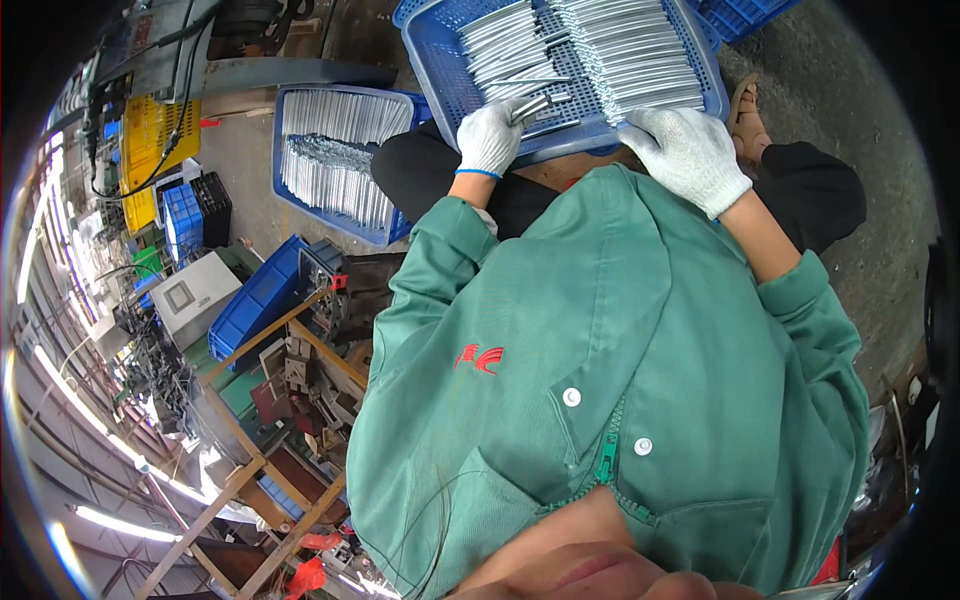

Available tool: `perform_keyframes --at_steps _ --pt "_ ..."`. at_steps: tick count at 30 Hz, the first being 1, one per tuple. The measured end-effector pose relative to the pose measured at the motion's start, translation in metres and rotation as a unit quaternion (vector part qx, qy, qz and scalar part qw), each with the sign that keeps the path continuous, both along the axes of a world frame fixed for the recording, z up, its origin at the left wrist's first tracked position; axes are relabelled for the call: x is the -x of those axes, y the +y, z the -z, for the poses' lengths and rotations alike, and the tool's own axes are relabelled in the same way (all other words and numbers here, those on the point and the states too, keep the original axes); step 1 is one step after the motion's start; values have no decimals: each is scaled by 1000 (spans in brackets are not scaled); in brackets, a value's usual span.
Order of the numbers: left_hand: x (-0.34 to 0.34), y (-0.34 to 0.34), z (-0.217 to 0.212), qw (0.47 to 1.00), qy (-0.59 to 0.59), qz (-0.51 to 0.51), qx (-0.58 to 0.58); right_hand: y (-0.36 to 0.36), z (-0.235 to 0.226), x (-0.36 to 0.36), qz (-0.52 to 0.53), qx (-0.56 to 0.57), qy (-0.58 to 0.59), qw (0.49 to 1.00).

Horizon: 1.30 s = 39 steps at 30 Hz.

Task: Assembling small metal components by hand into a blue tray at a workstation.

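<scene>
Both my hands wear white knitted gloves. My left hand (490, 137) is closed around a few short silvery metal rods (534, 107), their ends poking out to the right over the near side of a blue perforated plastic basket (575, 143). Inside that basket lie two rows of similar shiny rods: a full, neatly packed row (645, 55) on the right and a looser, partly filled one (503, 50) on the left. At the near right corner, my right hand (692, 158) grips the basket's rim, with some fingertips hidden.
Left of my knee stands another blue basket (330, 222) packed with rods. Beyond it are a yellow crate (160, 150), a tilted blue crate (255, 300), a grey control box (195, 298) and a wooden frame (240, 480). A person's sandalled foot (750, 120) shows right of the near basket.
</scene>
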<state>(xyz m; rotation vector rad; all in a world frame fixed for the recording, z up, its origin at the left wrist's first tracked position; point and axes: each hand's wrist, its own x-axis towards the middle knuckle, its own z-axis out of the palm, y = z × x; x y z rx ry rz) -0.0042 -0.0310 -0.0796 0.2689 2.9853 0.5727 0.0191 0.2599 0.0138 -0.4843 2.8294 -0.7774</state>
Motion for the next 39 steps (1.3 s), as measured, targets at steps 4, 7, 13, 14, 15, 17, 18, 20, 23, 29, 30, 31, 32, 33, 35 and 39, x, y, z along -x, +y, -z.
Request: perform_keyframes --at_steps 4,7,13,14,15,17,18,20,23,29,30,31,32,33,35,39 --pt "0 5 -8 998 -13 10 -65 0 -4 1 -6 0 11 1000" --pt "-9 9 -18 955 -3 0 -298 0 -7 2 -11 4 19 1000" --pt "-10 9 -51 952 -30 91 -291 -3 -12 0 -11 38 33 999" --pt "-11 10 -54 951 -27 95 -292 -4 -12 -1 -15 40 44 998" --pt "-11 10 -56 950 -24 100 -294 -4 -12 -1 -18 42 56 997" --pt "-12 12 -62 949 -18 109 -296 -5 -12 -3 -26 46 80 995" --pt "-12 14 -66 949 -18 110 -296 -5 -11 -3 -26 46 80 995" --pt "-14 21 -76 954 17 128 -270 -6 -7 -3 -31 48 104 993" --pt "-16 27 -85 958 53 146 -243 -6 -4 -2 -37 50 129 990" --pt "-19 33 -91 956 120 160 -216 -6 -16 1 -39 -8 63 997" --pt "-20 34 -92 958 136 155 -198 -7 -23 1 -39 5 39 998" --pt "-21 34 -92 960 152 150 -181 -7 -29 1 -40 18 15 999" --pt "-22 34 -91 962 168 145 -162 -8 -31 1 -41 31 -8 999" --pt "-21 34 -91 961 168 146 -163 -7 -31 2 -40 31 -8 999" --pt "-21 34 -90 958 171 153 -169 -6 -30 5 -25 34 -13 999" --pt "-21 33 -85 956 176 156 -174 -5 -26 3 -19 35 -6 999"
